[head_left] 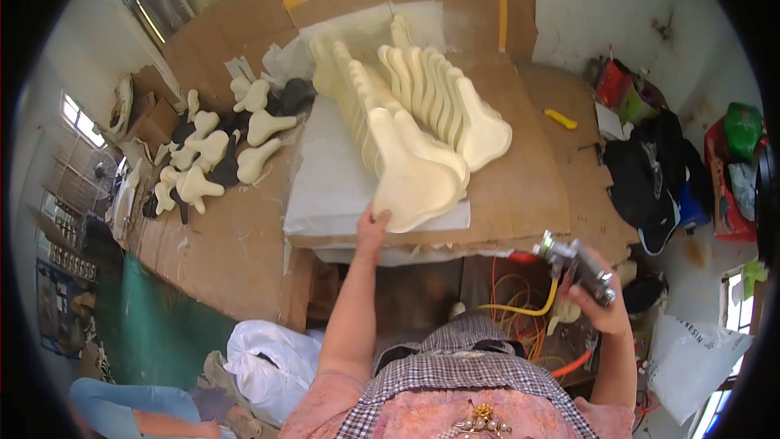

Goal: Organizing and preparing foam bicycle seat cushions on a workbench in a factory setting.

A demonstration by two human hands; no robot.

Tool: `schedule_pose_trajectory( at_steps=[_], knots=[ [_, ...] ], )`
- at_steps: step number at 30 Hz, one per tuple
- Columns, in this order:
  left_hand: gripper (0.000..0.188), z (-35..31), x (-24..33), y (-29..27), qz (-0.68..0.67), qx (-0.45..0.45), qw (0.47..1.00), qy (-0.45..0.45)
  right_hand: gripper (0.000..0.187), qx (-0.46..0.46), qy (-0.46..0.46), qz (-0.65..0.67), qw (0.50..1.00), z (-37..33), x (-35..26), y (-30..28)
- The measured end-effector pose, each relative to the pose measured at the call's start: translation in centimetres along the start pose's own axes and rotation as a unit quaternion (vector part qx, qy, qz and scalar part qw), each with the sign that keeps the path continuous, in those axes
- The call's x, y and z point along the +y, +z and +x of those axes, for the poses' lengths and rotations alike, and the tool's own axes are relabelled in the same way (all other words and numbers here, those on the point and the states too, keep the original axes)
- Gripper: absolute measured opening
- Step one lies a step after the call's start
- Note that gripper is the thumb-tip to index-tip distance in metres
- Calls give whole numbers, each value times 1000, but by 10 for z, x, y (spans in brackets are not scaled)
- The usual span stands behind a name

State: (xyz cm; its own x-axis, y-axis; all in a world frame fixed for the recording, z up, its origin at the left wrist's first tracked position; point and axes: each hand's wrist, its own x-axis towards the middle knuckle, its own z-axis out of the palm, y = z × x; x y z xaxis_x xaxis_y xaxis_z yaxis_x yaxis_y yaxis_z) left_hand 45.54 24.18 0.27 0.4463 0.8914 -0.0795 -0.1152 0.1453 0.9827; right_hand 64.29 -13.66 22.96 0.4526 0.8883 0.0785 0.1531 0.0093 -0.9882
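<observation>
Two rows of cream foam bicycle saddle pads stand closely stacked on a cardboard-covered board in front of me. My left hand [373, 226] pinches the near left edge of the front saddle pad [418, 183] in the left row. The right row of saddle pads [485, 134] ends just beyond it, untouched. Off to the right, below the board's front edge, my right hand [601, 297] is wrapped round a metal spray gun [578, 267]. Its silver head points left and away from me, apart from the pads. A yellow hose [536, 310] runs up to it.
Loose saddle pads [213, 146], cream and black, lie piled on the left. A yellow-handled tool [561, 119] lies right of the rows. Black cloth or bags [646, 179] lie at the right wall. Coiled hoses [520, 309] hang under the bench. Another person's leg [122, 406] shows lower left.
</observation>
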Motion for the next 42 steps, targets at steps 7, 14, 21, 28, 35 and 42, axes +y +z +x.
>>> schedule_pose_trajectory(
  at_steps=[7,14,21,28,35,42],
  knots=[
    [60,75,-11,65,-74,-9,996,-40,62,85,-58,79,992,40,8,-37],
    [80,59,-45,74,140,79,987,-15,59,-26,-5,55,998,119,53,-57],
    [69,24,4,62,197,47,979,34,25,-100,31,49,993,181,96,-52],
    [84,1,137,-36,-139,270,951,62,26,-255,30,61,965,224,91,-15],
    [103,-119,287,-15,-224,-277,774,523,25,-318,29,-27,947,226,77,6],
    [108,-96,242,-17,-88,-89,941,315,49,-287,33,13,957,230,93,31]
  ],
)
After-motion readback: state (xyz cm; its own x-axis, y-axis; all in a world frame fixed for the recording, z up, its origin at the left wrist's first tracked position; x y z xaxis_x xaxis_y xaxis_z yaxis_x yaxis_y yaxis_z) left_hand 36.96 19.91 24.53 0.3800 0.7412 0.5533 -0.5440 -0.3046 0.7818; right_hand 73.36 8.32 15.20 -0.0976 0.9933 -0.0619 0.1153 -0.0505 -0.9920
